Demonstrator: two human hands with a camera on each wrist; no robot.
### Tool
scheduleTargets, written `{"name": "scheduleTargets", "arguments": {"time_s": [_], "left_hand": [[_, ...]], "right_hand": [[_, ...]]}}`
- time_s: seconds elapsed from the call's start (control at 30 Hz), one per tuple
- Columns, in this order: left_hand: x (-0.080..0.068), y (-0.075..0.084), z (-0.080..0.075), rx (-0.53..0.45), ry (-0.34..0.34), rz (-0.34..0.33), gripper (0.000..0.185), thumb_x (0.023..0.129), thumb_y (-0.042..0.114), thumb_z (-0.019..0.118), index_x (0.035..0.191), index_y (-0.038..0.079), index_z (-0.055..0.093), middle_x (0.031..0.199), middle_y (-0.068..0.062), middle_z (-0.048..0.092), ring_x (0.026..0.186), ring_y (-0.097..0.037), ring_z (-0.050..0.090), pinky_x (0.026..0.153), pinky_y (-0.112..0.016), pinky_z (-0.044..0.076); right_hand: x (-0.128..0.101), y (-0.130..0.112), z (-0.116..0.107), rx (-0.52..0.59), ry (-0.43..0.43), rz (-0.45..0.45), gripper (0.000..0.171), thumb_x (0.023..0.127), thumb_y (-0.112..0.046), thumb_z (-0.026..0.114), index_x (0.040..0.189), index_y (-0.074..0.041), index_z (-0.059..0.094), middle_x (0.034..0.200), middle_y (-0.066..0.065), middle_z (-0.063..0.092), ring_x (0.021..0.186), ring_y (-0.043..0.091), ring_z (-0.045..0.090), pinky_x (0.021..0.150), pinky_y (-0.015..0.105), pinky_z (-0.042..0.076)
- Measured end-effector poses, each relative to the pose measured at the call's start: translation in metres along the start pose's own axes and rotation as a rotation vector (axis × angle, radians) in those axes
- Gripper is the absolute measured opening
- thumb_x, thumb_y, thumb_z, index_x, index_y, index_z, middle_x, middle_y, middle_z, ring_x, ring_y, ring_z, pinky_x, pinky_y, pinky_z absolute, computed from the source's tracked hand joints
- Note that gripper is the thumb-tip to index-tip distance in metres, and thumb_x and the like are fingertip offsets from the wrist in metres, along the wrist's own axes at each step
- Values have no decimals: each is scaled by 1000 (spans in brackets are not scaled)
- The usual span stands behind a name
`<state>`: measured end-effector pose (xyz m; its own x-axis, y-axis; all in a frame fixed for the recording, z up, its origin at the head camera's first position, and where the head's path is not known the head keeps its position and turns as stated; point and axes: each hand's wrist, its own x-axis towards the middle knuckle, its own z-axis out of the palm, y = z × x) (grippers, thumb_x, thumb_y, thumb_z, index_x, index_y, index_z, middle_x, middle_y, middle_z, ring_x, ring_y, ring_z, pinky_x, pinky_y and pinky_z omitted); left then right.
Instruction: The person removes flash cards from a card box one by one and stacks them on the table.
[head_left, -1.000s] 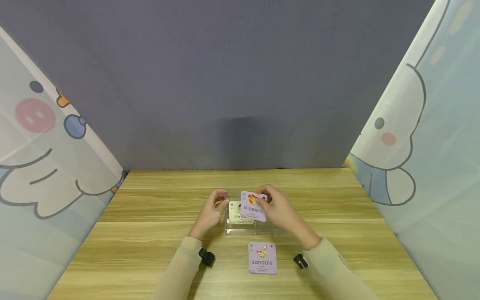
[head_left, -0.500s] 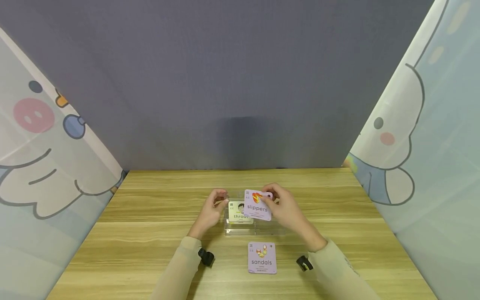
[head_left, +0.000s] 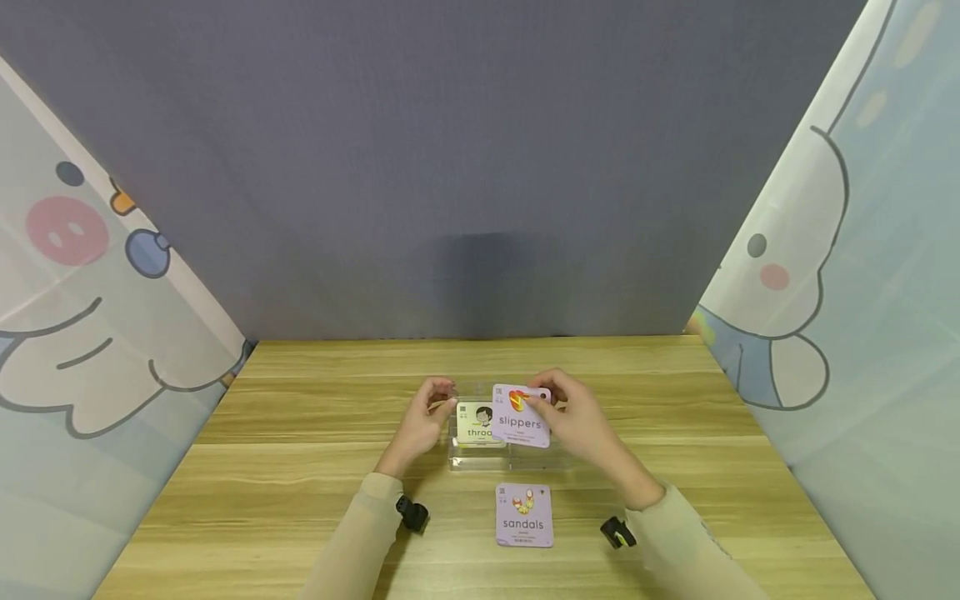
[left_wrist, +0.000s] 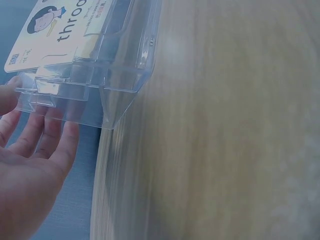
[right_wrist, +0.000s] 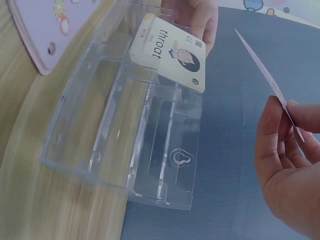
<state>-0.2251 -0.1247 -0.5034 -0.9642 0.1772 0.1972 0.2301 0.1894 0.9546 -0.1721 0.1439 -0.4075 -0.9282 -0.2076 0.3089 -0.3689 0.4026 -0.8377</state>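
A clear plastic card holder point(head_left: 480, 463) with several stepped compartments stands on the table. My left hand point(head_left: 420, 421) grips its left side, thumb in front and fingers behind in the left wrist view. A pale yellow "throat" card point(right_wrist: 175, 55) leans in the holder's left half, near that hand. My right hand point(head_left: 585, 429) pinches a lilac "slippers" card point(head_left: 519, 423) by its upper right corner, thumb on the printed face. In the right wrist view that card shows edge-on, apart from the holder. In the head view it overlaps part of the "throat" card.
A lilac "sandals" card point(head_left: 523, 517) lies face up on the wood-grain table point(head_left: 300, 500) in front of the holder. A dark grey panel point(head_left: 480, 167) rises behind the table. Printed cartoon curtains point(head_left: 75, 350) hang at both sides.
My right hand has moved the "slippers" card to the right, uncovering more of the "throat" card, then slightly down. The left hand and the "sandals" card stay where they were.
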Motion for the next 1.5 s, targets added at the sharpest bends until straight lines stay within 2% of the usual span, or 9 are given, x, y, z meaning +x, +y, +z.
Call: {"name": "scheduleTargets", "arguments": {"time_s": [0.2,0.4,0.53,0.67,0.73,0.97,1.2,1.5], "left_hand": [[1,2,2,16,17,4,27,101,-4,56,128,-5,50,123,-20,59,115,-34,56,101,-49,48],[1,5,4,31,28,-3,26,101,-7,54,126,-5,51,122,-26,58,115,-40,55,100,-53,47],[0,4,3,29,22,-3,26,101,-5,55,127,-3,51,123,-23,58,115,-36,56,100,-49,48],[0,3,1,29,9,9,25,102,-3,57,126,0,52,123,-18,59,114,-31,57,99,-44,50],[-1,2,0,22,3,12,25,102,-2,57,126,1,53,122,-16,60,114,-30,57,99,-44,50],[-1,2,-1,10,-1,2,26,101,-2,58,126,3,54,121,-14,60,113,-30,57,99,-45,49],[-1,2,-1,4,-4,-3,29,102,-3,57,130,-7,49,123,-19,59,114,-31,56,99,-45,49],[-1,3,-1,4,-11,9,29,102,-1,57,129,-6,50,123,-17,59,114,-31,56,100,-46,49]], "right_hand": [[-4,5,1,-18,-9,31,17,92,1,72,107,-6,68,93,5,67,73,18,57,55,24,48],[-10,7,3,26,-54,92,17,93,0,72,108,-6,68,91,5,67,74,17,58,54,26,51],[-14,8,4,52,-86,107,17,94,-1,71,110,-5,67,92,6,67,75,18,58,54,29,55],[-18,10,6,76,-101,138,18,94,-1,70,111,-5,67,91,7,66,75,19,60,57,40,59],[-19,11,6,90,-103,144,18,94,-1,70,111,-5,66,93,7,67,76,19,61,58,41,60],[-25,14,7,119,-112,142,17,94,-2,71,110,-1,66,95,10,68,78,20,61,57,39,59],[-32,17,8,117,-148,150,16,94,-4,71,110,-2,66,93,9,68,76,19,61,55,36,59],[-38,22,7,98,-186,119,17,92,-3,73,108,-2,66,92,7,68,76,18,62,58,32,58]]}}
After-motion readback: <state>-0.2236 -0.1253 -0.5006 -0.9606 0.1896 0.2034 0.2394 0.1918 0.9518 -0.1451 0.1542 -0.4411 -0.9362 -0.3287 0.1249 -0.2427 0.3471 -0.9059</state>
